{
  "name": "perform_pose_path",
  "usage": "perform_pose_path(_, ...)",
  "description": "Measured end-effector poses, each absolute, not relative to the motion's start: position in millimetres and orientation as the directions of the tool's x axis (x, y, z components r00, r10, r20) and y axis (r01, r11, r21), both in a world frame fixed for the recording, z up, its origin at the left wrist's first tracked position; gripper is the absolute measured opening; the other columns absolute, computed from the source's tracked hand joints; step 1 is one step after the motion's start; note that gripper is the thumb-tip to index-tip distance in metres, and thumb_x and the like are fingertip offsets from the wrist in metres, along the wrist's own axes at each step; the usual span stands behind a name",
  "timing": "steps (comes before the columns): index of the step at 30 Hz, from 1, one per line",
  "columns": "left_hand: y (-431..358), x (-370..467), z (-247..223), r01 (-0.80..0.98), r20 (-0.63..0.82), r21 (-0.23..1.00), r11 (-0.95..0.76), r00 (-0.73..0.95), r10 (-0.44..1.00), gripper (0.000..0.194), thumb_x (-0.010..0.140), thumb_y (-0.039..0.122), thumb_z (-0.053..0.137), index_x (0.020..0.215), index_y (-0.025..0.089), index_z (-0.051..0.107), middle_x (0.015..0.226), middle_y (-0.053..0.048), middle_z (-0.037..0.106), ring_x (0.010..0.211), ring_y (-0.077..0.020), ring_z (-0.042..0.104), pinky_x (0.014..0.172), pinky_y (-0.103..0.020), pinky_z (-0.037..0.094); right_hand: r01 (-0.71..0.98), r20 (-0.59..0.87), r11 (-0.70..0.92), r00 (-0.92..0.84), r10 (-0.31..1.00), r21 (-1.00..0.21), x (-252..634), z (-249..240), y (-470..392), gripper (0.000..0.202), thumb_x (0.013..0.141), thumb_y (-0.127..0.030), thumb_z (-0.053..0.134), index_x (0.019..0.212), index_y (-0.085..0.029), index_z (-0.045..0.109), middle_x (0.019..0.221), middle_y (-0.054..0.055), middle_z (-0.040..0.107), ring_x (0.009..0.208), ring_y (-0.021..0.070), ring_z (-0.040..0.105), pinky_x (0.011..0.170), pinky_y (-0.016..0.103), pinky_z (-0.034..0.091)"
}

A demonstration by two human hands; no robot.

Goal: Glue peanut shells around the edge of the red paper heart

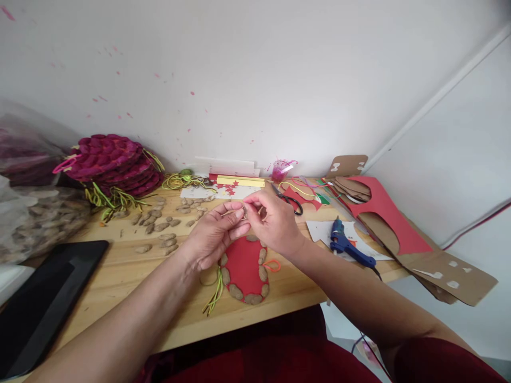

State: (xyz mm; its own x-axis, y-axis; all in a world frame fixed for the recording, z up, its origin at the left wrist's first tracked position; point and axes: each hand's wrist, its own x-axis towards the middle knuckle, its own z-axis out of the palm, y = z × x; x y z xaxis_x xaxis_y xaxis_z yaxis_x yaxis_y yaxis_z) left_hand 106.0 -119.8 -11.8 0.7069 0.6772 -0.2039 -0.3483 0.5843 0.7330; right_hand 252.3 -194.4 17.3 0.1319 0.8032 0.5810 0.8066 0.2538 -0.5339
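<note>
My left hand (219,230) and my right hand (272,219) meet above a red oval piece (243,268) near the table's front edge. Both hands pinch a small brownish item between their fingertips, mostly hidden by the fingers. Peanuts in shells (235,291) line the visible rim of the red piece; its upper part lies partly behind my hands. An orange loop (273,265) sticks out at its right side, and yellow-green strings (214,292) hang at its left.
Loose peanuts (162,226) lie left of my hands. A blue glue gun (349,244) rests on paper at right, near black-handled scissors (293,204) and red cut-out card (407,234). A black tablet (48,298), a peanut bag (48,218) and stacked purple pieces (115,165) stand left.
</note>
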Motion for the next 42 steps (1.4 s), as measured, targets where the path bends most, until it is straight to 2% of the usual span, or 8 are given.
perform_pose_path(8,-119,105,-2,-0.367,-0.252,0.693,0.62,0.683,0.686,0.022,0.081,-0.003,0.075,0.094,0.014,0.075,0.086,-0.002,0.078,0.076,-0.009,0.075,0.074,-0.014,0.063,0.641,0.448,0.241,0.18,0.876,-0.728,259,23,-195,0.007,0.095,-0.028,0.062,0.093,-0.022,0.066,0.084,0.002,0.074,0.067,0.0153,0.068,0.063,0.029,0.053)
perform_pose_path(16,-119,104,-1,-0.344,-0.257,0.684,0.644,0.712,0.653,0.02,0.081,-0.003,0.075,0.092,0.013,0.075,0.087,-0.003,0.079,0.077,-0.0093,0.076,0.074,-0.012,0.063,0.679,0.413,0.183,0.192,0.89,-0.711,261,24,-200,0.014,0.096,-0.033,0.06,0.088,-0.023,0.066,0.079,0.001,0.073,0.058,0.0135,0.062,0.059,0.028,0.047)
perform_pose_path(19,-119,103,2,-0.353,-0.271,0.665,0.659,0.708,0.652,0.021,0.083,-0.005,0.072,0.095,0.013,0.075,0.083,-0.003,0.078,0.076,-0.0115,0.077,0.073,-0.014,0.064,0.783,0.414,0.118,0.19,0.89,-0.611,278,29,-197,0.021,0.099,-0.037,0.055,0.09,-0.022,0.065,0.083,0.002,0.073,0.064,0.0156,0.064,0.063,0.029,0.046)
perform_pose_path(22,-119,102,7,-0.377,-0.273,0.647,0.663,0.697,0.663,0.025,0.086,-0.007,0.066,0.101,0.01,0.075,0.084,-0.005,0.078,0.079,-0.0138,0.079,0.073,-0.015,0.064,0.955,0.251,-0.165,0.227,0.941,-0.247,309,27,-193,0.018,0.099,-0.035,0.055,0.096,-0.021,0.065,0.094,0.007,0.075,0.086,0.0233,0.068,0.077,0.033,0.046)
perform_pose_path(24,-119,102,10,-0.399,-0.263,0.644,0.653,0.686,0.678,0.024,0.087,-0.008,0.063,0.102,0.008,0.075,0.087,-0.006,0.079,0.08,-0.0147,0.079,0.074,-0.015,0.065,0.952,0.185,-0.25,0.282,0.942,-0.175,330,19,-191,0.011,0.093,-0.027,0.061,0.097,-0.018,0.065,0.098,0.014,0.075,0.095,0.0299,0.068,0.081,0.037,0.045)
perform_pose_path(31,-119,99,14,-0.425,-0.246,0.635,0.645,0.68,0.691,0.025,0.091,-0.008,0.058,0.104,0.007,0.074,0.092,-0.008,0.079,0.08,-0.0144,0.079,0.074,-0.017,0.065,0.904,0.047,-0.413,0.42,0.906,-0.113,366,-3,-189,0.021,0.089,-0.036,0.067,0.102,-0.02,0.064,0.107,0.014,0.075,0.1,0.0312,0.068,0.074,0.036,0.045)
perform_pose_path(39,-119,97,15,-0.416,-0.252,0.627,0.659,0.693,0.676,0.024,0.093,-0.006,0.056,0.102,0.007,0.073,0.087,-0.006,0.078,0.077,-0.0139,0.079,0.071,-0.016,0.065,0.862,-0.052,-0.493,0.491,0.87,-0.118,376,8,-191,0.017,0.074,-0.03,0.071,0.065,-0.024,0.058,0.068,0.005,0.067,0.076,0.0275,0.065,0.061,0.033,0.037)
perform_pose_path(42,-119,96,14,-0.415,-0.249,0.626,0.66,0.696,0.673,0.024,0.093,-0.007,0.056,0.102,0.007,0.073,0.085,-0.005,0.078,0.076,-0.0136,0.079,0.07,-0.016,0.065,0.862,-0.03,-0.469,0.473,0.881,-0.19,373,9,-194,0.014,0.073,-0.028,0.071,0.07,-0.024,0.058,0.07,0.004,0.067,0.077,0.0257,0.064,0.061,0.032,0.038)
